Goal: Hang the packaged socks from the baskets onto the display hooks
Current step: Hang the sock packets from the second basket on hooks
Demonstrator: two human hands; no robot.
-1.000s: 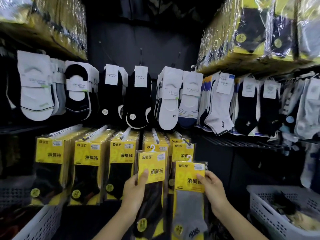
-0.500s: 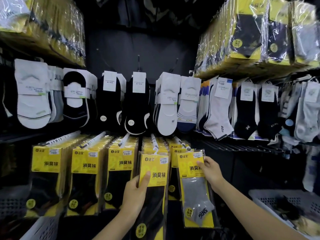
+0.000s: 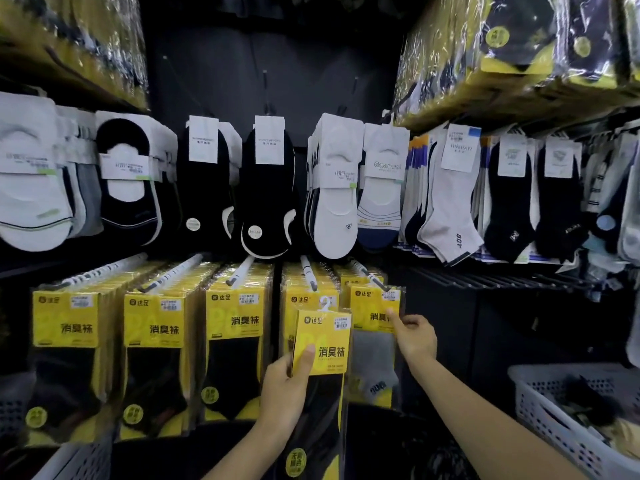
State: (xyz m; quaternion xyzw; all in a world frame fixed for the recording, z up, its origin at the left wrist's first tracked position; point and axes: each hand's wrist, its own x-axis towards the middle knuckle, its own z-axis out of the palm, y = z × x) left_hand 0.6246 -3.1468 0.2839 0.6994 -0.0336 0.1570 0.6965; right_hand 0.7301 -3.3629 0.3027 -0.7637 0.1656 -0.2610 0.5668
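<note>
Left hand (image 3: 287, 386) grips a black-sock pack (image 3: 323, 344), hanger loop (image 3: 325, 303) above its thumb, short of the hook (image 3: 309, 277); right hand (image 3: 414, 336) pinches a grey-sock pack (image 3: 372, 355) beside it. Each loop wants full seating before release.

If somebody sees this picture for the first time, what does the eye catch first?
The bright yellow packs on the lower hooks stand out against the dark wall. In the centre the left hand grips a black-sock pack, while the right hand holds a grey-sock pack at the rightmost hook.
</note>
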